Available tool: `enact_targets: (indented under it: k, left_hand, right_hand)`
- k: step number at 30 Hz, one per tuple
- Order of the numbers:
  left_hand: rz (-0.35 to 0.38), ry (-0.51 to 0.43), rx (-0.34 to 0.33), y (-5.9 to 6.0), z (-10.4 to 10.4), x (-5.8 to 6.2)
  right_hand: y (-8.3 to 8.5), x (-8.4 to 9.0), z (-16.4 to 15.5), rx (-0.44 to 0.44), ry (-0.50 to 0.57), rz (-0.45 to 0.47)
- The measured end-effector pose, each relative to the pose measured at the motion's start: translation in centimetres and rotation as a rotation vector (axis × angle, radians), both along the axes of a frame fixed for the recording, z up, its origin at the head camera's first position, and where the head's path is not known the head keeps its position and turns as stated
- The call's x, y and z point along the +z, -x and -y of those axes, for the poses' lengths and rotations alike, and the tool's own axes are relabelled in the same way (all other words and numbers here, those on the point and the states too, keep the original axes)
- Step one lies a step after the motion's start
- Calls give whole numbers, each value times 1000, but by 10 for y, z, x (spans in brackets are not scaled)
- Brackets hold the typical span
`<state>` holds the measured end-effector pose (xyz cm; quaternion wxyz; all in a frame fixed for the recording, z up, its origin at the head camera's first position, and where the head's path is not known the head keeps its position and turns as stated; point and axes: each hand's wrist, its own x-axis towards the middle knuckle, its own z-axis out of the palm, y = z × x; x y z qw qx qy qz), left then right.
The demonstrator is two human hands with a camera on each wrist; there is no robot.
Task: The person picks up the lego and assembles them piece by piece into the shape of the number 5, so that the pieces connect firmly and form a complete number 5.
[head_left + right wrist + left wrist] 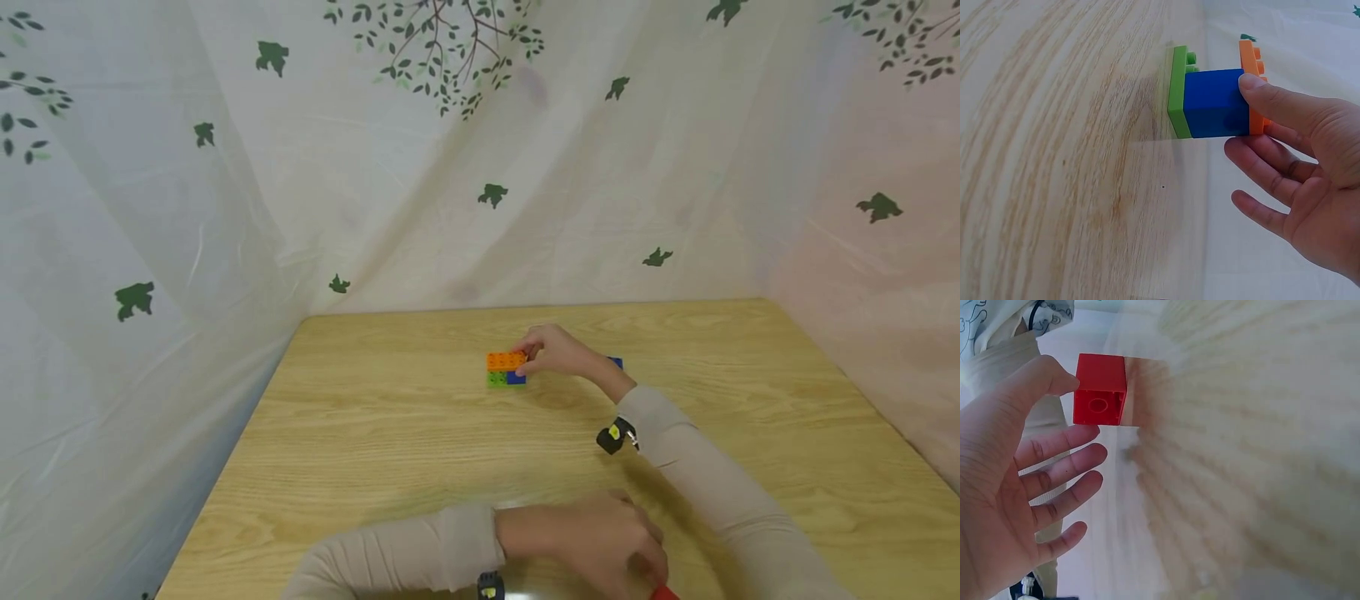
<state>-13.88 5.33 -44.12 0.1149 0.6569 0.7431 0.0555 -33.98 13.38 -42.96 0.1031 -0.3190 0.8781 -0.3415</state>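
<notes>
On the far part of the table stands a small stack: a green toy plate brick (1177, 94) at the bottom, a blue block (1215, 103) on it, and an orange studded brick (1249, 94) across the top. My right hand (558, 350) pinches the orange brick at its right end, the thumb lying where orange meets blue. Close to me, my left hand (592, 533) holds a red block (1100, 387) between thumb and index finger, with the other fingers spread. Only a corner of that red block (664, 593) shows in the head view.
Another blue piece (616, 362) lies behind my right wrist, mostly hidden by it. The wooden table (360, 417) ends at a pale curtain (420, 250) with leaf prints. Curtains also hang at both sides. My forearms cross the near right part of the table.
</notes>
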Motion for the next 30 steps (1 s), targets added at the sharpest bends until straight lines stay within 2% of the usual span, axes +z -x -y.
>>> enact_targets:
  k: [3, 8, 12, 17, 20, 22, 27, 30]
  left_hand:
    - [18, -31, 5, 7, 4, 0]
    - [-25, -39, 47, 15, 9, 2]
    - [-114, -2, 37, 12, 6, 0]
    - [-157, 4, 30, 6, 3, -2]
    - [-140, -32, 36, 7, 4, 0]
    - [-103, -61, 37, 11, 7, 2]
    - [15, -110, 61, 24, 15, 10]
    - [43, -123, 93, 32, 22, 17]
  right_hand:
    - [0, 0, 0, 1, -9, -1]
    - [0, 1, 1, -5, -18, 0]
    - [-1, 3, 1, -7, -19, 6]
    - [-1, 3, 1, -5, -7, 21]
    - [0, 2, 1, -6, 0, 23]
    - [1, 2, 1, -7, -1, 19]
    - [0, 1, 1, -6, -11, 9]
    - [1, 0, 1, 0, -9, 4]
